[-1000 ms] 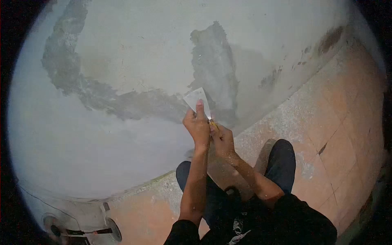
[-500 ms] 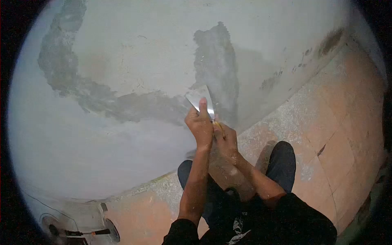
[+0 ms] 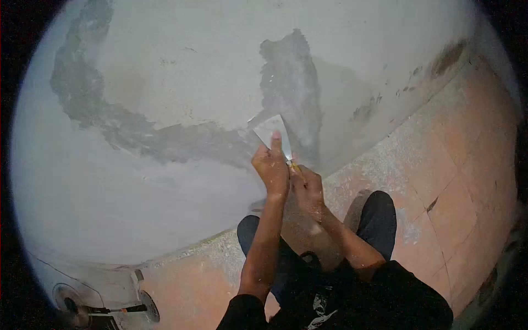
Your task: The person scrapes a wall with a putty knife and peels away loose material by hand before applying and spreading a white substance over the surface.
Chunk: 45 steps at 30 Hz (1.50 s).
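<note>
A putty knife (image 3: 266, 127) with a wide, shiny metal blade is held between both of my hands, close over the wall. My left hand (image 3: 271, 171) grips the blade, its thumb lying flat on the metal and its fingers curled at the side. Wrapped around the yellowish handle is my right hand (image 3: 309, 192), just to the right of the left one. Behind the blade, a band of grey filler (image 3: 289, 82) runs up the pale wall (image 3: 181, 71), and another stretch curves away to the left.
A worn, tiled floor (image 3: 440, 220) meets the wall along a slanting edge. My bent knees (image 3: 379, 217) are below and right of my hands. A standing fan (image 3: 71, 302) lies at the lower left, with a thin cord along the wall.
Both hands and the putty knife have shifted very slightly right and down. The grip looks the same.
</note>
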Tool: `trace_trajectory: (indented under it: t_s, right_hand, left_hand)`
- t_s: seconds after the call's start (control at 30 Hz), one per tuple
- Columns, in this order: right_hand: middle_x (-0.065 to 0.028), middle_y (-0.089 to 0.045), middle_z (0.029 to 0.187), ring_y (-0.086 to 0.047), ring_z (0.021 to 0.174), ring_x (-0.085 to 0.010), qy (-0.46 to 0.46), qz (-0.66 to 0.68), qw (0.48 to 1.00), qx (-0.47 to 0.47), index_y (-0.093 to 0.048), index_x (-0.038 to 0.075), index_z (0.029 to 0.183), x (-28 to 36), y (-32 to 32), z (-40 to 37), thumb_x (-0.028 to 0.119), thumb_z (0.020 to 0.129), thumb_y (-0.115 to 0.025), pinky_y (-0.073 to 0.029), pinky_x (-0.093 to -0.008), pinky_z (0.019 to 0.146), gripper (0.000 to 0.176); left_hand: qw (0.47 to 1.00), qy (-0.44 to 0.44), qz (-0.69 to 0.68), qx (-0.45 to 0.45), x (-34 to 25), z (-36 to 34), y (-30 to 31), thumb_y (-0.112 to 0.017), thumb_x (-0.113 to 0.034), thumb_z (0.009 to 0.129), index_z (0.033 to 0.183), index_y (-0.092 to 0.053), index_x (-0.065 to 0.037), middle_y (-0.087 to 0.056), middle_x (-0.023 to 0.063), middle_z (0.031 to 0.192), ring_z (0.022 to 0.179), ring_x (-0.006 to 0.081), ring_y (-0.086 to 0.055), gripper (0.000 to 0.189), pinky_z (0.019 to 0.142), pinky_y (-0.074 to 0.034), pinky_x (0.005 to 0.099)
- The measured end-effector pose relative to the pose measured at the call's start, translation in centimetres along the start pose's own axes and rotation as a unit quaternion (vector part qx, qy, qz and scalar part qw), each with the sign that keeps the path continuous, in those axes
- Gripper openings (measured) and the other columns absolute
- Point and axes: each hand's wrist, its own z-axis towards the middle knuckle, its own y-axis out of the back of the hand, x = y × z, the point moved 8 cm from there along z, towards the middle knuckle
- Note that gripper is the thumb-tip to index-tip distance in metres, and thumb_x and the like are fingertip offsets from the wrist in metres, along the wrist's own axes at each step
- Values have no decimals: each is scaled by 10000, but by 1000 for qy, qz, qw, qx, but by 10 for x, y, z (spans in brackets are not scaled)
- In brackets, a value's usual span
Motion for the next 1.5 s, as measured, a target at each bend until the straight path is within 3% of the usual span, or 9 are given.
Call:
trace_trajectory:
  t_s: [0.2,0.27,0.4,0.53,0.57,0.67,1.07,1.4,1.5]
  right_hand:
    - [11,-454,621,-410,573,-77,61,-63,996,-9,-564,-23,832,11,3,4,225,979,-476,-353,-267,509,301]
    - [-189,-572,680,-538,619,-161,1,-50,999,1,-608,-38,939,3,7,3,190,951,-516,-436,-338,581,246]
    - [25,-501,657,-422,601,-48,2,-105,994,31,-609,-35,927,4,-10,8,213,981,-477,-371,-242,530,285]
    - [14,-519,659,-438,616,-61,-20,-34,999,11,-606,-31,941,-17,-8,-7,207,979,-478,-381,-247,545,273]
    - [7,-522,664,-447,628,-66,39,-42,998,4,-607,-33,948,-9,-10,-6,211,977,-482,-385,-249,554,275]
    - [3,-523,668,-454,632,-68,-26,-59,998,19,-604,-31,935,-2,-14,-2,238,976,-492,-385,-250,554,295]
    - [12,-480,629,-436,588,-63,-24,-17,1000,6,-585,-25,846,-18,-18,-7,256,977,-493,-374,-259,520,323]
    - [5,-499,627,-446,590,-90,54,12,997,-53,-555,-45,848,1,-29,-4,211,967,-489,-376,-273,524,289]
    - [-54,-583,740,-521,691,-107,-35,-70,996,39,-598,-62,1016,3,-37,2,189,953,-502,-421,-251,632,276]
  left_hand:
    - [967,23,-253,8,-38,-6,-4,-615,-234,922,542,-386,-40,-347,-49,554,562,66,-315,484,498,-290,276]
    - [990,-72,-122,-27,-19,-6,-3,-610,-234,925,549,-407,-64,-364,-63,549,533,51,-313,460,471,-276,260]
    - [967,16,-254,-17,-36,-6,6,-613,-229,922,549,-429,-63,-397,-64,527,490,43,-302,447,423,-249,246]
    - [991,-35,-124,-32,1,-6,10,-595,-255,931,594,-498,-34,-438,-50,532,491,36,-347,414,419,-259,243]
    - [977,-8,-214,-17,18,0,2,-595,-257,931,605,-509,-27,-439,-42,528,482,43,-348,408,416,-263,238]
    - [953,54,-299,-19,-29,-10,7,-602,-251,928,583,-491,-35,-431,-32,528,495,46,-336,423,421,-256,238]
    - [985,-45,-166,-7,-5,-4,12,-614,-308,920,614,-543,-37,-407,-59,533,500,40,-329,415,432,-273,248]
    - [990,-31,-133,-32,-41,0,35,-588,-288,933,635,-534,1,-412,-37,549,533,61,-332,419,473,-291,271]
    - [990,-36,-131,-25,-33,4,37,-593,-285,929,653,-547,22,-454,-19,577,554,68,-369,416,486,-311,252]
